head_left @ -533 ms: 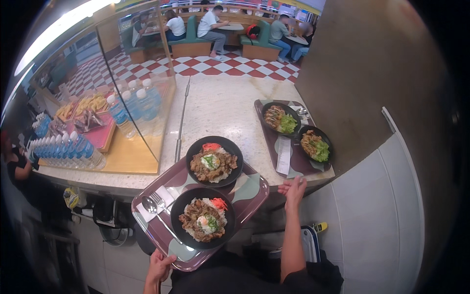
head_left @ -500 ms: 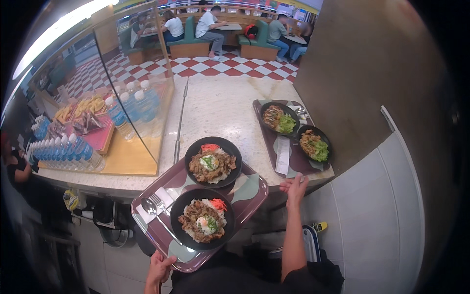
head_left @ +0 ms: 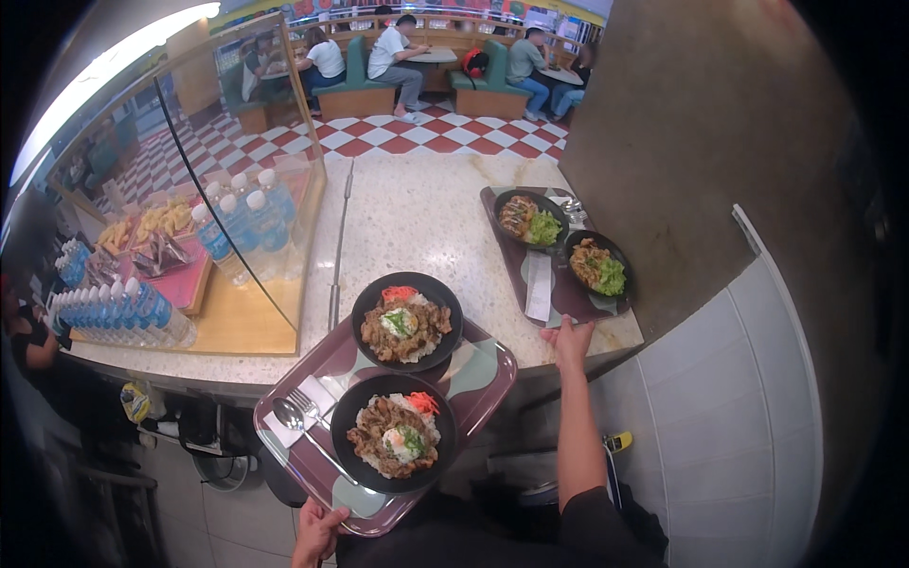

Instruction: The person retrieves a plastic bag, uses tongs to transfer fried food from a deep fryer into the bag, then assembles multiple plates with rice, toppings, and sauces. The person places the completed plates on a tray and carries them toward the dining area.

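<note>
My left hand [head_left: 320, 532] grips the near edge of a maroon patterned tray [head_left: 490, 367], thumb on top and fingers partly hidden. This tray is tilted across my front, its far side over the counter edge. It carries two black bowls of rice topped with meat, red ginger and egg: a far bowl [head_left: 401, 322] and a near bowl [head_left: 393, 434]. A spoon [head_left: 290, 417] and fork [head_left: 309, 407] rest beside them on a napkin [head_left: 281, 434]. My right hand [head_left: 570, 343], fingers loosely apart, touches the near edge of a second maroon tray [head_left: 568, 292] on the counter.
On the second tray are two bowls with green salad [head_left: 544, 227] [head_left: 611, 276], a receipt [head_left: 538, 287] and cutlery [head_left: 573, 208]. Water bottles [head_left: 248, 227] stand behind a clear screen on the pale counter [head_left: 417, 218]. A brown wall [head_left: 720, 142] rises at right; seated people are beyond.
The second tray has slid away from me along the counter, with my right hand now against its near edge. My left hand still holds the near tray. The view has shifted slightly.
</note>
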Demonstrator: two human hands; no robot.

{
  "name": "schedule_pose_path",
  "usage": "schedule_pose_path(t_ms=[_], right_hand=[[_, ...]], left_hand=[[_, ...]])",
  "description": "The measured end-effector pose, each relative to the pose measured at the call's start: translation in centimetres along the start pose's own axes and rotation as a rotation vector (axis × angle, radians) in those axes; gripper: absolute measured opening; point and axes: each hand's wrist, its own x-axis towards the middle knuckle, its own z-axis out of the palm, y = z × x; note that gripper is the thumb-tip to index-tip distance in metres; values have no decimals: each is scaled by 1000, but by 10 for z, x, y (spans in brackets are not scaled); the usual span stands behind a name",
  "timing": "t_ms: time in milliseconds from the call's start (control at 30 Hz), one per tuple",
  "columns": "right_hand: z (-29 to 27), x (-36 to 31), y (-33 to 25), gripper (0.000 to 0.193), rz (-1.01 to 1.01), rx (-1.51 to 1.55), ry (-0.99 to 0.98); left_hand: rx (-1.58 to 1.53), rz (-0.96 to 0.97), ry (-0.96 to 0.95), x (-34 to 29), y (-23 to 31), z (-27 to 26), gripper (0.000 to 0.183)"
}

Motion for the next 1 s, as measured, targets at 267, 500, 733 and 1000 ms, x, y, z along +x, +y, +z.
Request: schedule_pose_path(t_ms=[267, 500, 733, 1000], right_hand=[[33, 44, 5, 65, 24, -24, 62], [92, 67, 15, 62, 61, -126, 155], [90, 137, 36, 64, 4, -299, 261], [127, 89, 29, 77, 99, 42, -42]], left_hand=[[-34, 31, -29, -3, 5, -4, 55], [-63, 30, -18, 2, 8, -13, 51], [-2, -12, -71, 25, 12, -16, 49], [13, -25, -65, 28, 29, 11, 46]])
